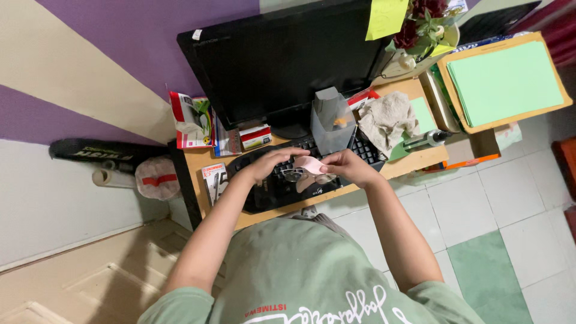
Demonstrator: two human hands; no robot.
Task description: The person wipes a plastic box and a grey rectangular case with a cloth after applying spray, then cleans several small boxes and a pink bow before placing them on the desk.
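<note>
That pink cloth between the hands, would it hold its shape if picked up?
Probably not: the pink cloth looks thin and folds between the left hand and right hand, so it is likely floppy and light. The eyeglasses beneath seem more fragile.

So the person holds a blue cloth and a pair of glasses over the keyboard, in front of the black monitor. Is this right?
Not quite: the cloth is pink, not blue, as the head view shows. Both hands hold it with the glasses over the keyboard, in front of the black monitor.
</note>
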